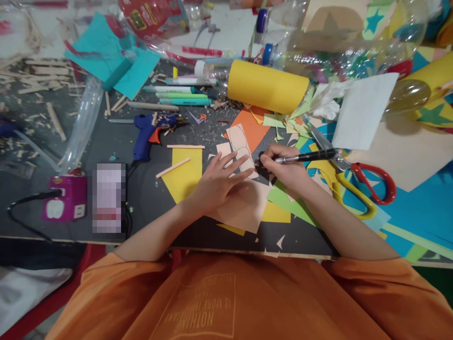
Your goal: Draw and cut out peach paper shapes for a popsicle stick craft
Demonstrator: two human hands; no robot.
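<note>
My left hand point(222, 182) lies flat with its fingers spread over a pale peach paper strip point(238, 137). Rounded outlines are drawn on that strip. In my right hand point(283, 165) is a black and silver pen point(307, 156), its back end pointing right; its tip is hidden by my fingers beside the strip. A larger peach sheet point(247, 210) sits under my left palm, partly covered. Orange paper point(253, 125) lies just behind the strip. Scissors with red and yellow handles point(341, 163) rest to the right of my right hand, blades partly hidden.
A blue glue gun point(143, 134), a phone point(108, 198) and a purple power adapter point(65, 198) lie at left. Behind are several markers point(184, 95) and a bottle wrapped in yellow paper point(267, 86). Thin wooden sticks point(173, 167) lie on and beside yellow paper point(184, 174).
</note>
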